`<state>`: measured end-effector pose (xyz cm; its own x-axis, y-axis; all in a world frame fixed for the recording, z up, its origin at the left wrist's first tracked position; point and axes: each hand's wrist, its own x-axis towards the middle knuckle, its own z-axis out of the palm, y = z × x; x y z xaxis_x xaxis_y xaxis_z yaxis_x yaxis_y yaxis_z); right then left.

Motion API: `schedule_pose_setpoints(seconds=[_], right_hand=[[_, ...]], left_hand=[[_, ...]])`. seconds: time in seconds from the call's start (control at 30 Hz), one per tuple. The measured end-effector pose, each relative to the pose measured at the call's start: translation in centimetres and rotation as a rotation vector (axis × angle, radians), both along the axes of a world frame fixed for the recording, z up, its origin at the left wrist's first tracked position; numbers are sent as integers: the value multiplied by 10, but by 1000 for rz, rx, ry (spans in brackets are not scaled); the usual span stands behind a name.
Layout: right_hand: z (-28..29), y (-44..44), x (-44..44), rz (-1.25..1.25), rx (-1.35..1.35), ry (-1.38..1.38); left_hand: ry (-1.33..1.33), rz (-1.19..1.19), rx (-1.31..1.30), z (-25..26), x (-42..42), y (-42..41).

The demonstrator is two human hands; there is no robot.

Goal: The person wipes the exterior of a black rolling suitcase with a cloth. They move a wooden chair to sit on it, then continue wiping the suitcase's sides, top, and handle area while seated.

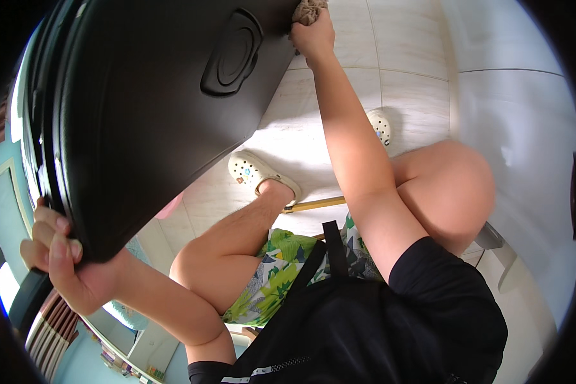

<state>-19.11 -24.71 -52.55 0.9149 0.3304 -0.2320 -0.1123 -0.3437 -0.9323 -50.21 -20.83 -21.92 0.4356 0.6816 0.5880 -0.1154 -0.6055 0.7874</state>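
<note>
A large black case (158, 134), apparently a suitcase, fills the upper left, tilted in front of me. Its smooth face has a moulded oval recess (233, 55), and shiny ridges run along its left side. My left hand (72, 271) grips the near left corner, with the fingers curled over the edge. At the top of the view, my right hand (317, 38) holds a crumpled brown cloth (309, 10) against the case's far right edge. Part of the cloth is cut off by the picture's rim.
My cream clogs (249, 168) rest on the pale tiled floor (336, 91). A yellowish wooden strip (317, 204) lies between my legs. A glossy pale surface (513, 134) stands close on the right. Shelves (120, 353) holding small items and a black bar (31, 293) are at lower left.
</note>
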Motion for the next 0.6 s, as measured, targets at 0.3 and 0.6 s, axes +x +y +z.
schedule_pose_setpoints(seconds=[0.3, 0.6], right_hand=[[-58, -60, -213, 482, -170, 515], [124, -47, -67, 342, 254, 342]], left_hand=[[-127, 114, -31, -13, 17, 12], [-287, 154, -105, -19, 35, -13]])
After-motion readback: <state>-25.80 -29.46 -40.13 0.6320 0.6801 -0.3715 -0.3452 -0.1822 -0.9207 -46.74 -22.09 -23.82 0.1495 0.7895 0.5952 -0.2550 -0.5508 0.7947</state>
